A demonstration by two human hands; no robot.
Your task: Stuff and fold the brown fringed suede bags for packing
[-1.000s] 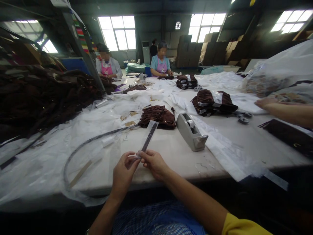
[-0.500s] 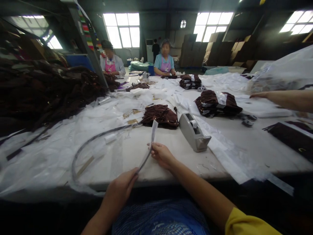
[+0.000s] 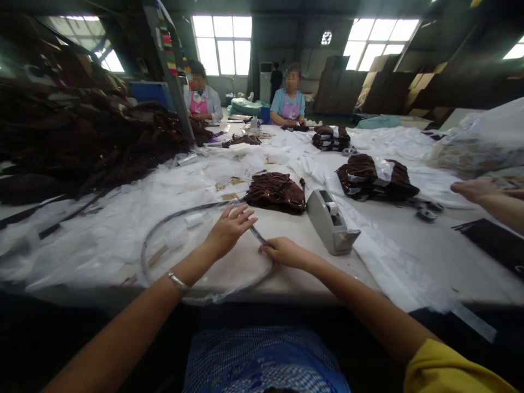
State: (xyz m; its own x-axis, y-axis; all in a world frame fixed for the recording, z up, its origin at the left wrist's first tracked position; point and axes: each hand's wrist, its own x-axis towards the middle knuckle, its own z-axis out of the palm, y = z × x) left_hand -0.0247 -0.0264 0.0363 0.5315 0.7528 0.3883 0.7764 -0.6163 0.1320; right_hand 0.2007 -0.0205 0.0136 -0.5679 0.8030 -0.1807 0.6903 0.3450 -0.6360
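Observation:
A long dark strap [image 3: 152, 233] in clear wrapping runs in a wide loop from a brown fringed bag [image 3: 278, 192] to the table's front edge. My right hand [image 3: 282, 252] pinches this strap near its end, right of the loop. With fingers spread, my left hand [image 3: 230, 232] hovers by the strap's end, just in front of the bag. Whether its fingertips touch the strap, I cannot tell. A grey tape dispenser [image 3: 331, 221] stands right of the bag.
Taped stacks of brown fringed bags [image 3: 374, 177] lie beyond the dispenser. White plastic wrapping [image 3: 102, 234] covers the left side. A dark pile [image 3: 82, 142] rises at far left. Another person's hand [image 3: 475, 191] reaches in from the right. Two people sit across the table.
My left hand has let go of the strap and moved up and forward, opening its fingers. My right hand still pinches the strap, slightly farther right, and the strap's end now points toward the bag.

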